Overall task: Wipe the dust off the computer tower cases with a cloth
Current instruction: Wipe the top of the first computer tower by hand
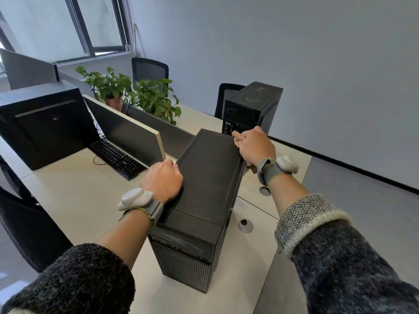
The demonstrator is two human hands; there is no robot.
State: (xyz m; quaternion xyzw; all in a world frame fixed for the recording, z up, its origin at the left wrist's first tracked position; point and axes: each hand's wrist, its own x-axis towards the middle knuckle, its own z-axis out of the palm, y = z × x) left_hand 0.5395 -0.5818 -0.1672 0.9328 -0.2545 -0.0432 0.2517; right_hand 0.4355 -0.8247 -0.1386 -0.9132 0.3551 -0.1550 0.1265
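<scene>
Head view: left grip (164,180) curls over the left top edge of the near tower (208,177), steadying it on the worktop (86,200). The right grip (255,147) clamps its far right edge, perhaps bunching the cloth (237,142). Best to brace firmly and wipe in long overlapping strokes.

At the centre of the frame we are holding the near tower (208,177) with 2 hands: our left hand (164,181) is gripping its left top edge, our right hand (256,147) its right. The far tower (251,107) is standing behind it on the desk (79,200).
</scene>
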